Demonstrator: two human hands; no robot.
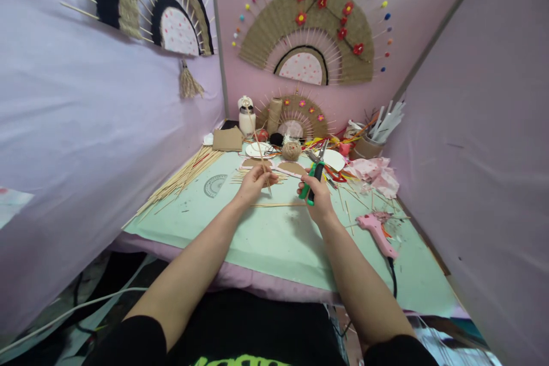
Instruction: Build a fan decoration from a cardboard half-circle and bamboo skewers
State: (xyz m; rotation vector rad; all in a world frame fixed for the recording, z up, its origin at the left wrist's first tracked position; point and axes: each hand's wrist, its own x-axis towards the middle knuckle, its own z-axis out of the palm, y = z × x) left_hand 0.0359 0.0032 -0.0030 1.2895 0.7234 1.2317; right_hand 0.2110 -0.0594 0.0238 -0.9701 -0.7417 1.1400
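Thin wooden sticks (260, 146) stand nearly upright in my left hand (256, 182), pinched between closed fingers. My right hand (318, 197) is wrapped around the green and black handles of a pair of pliers (316, 174), whose metal jaws point up and away. The two hands are apart over the pale green table (206, 229). Under and behind my left hand lie short cut sticks (240, 177). Nearer to me, longer sticks (274, 205) lie crosswise. Two brown half-round pieces (291, 168) with pale edging rest just beyond the hands.
A pile of long sticks (180, 180) covers the left side, beside a protractor (215, 185). At right lie a pink glue gun (377, 233) with its cord and crumpled pink cloth (377, 174). A twine ball (291, 151) and a white bottle (246, 120) stand behind; fan decorations (261, 40) hang above.
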